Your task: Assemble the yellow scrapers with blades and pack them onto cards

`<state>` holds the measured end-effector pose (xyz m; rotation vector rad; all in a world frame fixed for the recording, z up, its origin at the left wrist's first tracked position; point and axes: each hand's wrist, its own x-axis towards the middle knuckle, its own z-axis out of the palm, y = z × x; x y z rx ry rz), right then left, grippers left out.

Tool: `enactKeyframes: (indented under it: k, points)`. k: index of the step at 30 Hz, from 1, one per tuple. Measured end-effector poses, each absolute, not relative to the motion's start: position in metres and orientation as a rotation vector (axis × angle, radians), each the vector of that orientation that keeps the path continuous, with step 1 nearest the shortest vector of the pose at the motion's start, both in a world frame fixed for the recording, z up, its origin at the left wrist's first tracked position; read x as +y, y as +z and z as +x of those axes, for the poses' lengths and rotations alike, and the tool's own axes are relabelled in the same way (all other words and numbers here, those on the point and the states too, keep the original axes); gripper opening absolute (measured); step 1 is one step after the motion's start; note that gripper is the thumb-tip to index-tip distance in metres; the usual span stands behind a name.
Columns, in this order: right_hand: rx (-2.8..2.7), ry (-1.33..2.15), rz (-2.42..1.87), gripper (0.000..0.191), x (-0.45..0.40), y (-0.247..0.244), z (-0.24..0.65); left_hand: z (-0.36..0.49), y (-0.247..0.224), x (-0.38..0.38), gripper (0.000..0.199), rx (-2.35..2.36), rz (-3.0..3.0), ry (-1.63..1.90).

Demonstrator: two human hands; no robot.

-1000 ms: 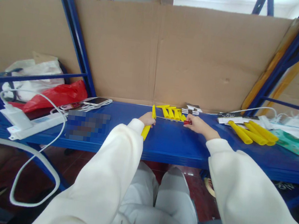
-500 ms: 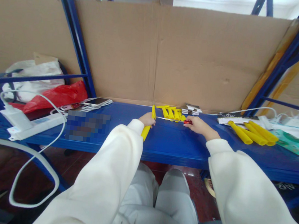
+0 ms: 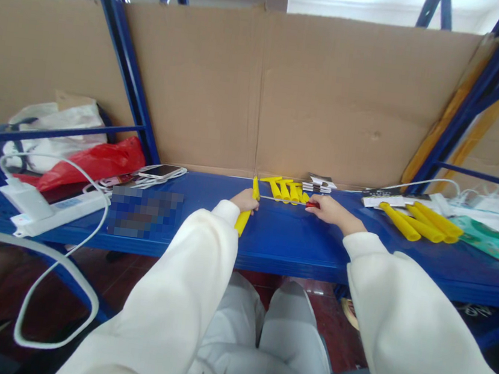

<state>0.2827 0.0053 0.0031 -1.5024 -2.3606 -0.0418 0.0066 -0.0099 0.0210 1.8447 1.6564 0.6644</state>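
Note:
My left hand (image 3: 246, 200) is closed round a yellow tool (image 3: 241, 222) with a long handle, held over the blue table. In my right hand (image 3: 325, 209) is the red handle of a screwdriver (image 3: 312, 205). Its thin metal shaft runs left to the head of the yellow tool. Just behind the shaft lie several yellow T-shaped pieces (image 3: 284, 189) in a row. A small stack of black and white packets (image 3: 319, 184) sits beside them at the back.
The blue table (image 3: 292, 247) backs onto cardboard (image 3: 333, 100). Right: several yellow tubes (image 3: 402, 223), a green packet (image 3: 489, 237). Left: a phone (image 3: 163, 171), a red bag (image 3: 93, 162), a white power strip (image 3: 62, 209) with looping cables.

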Motion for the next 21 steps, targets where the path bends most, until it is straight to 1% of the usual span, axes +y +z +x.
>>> enactKeyframes:
  k: [13, 21]
  points:
    - [-2.326, -0.002, -1.449, 0.008, 0.014, 0.0, 0.295, 0.008, 0.023, -0.011, 0.017, 1.657, 1.823, 0.673]
    - [-2.286, 0.0, -1.554, 0.007, 0.027, -0.008, 0.316, 0.007, 0.018, -0.004, 0.016, 1.658, 1.802, 0.693]
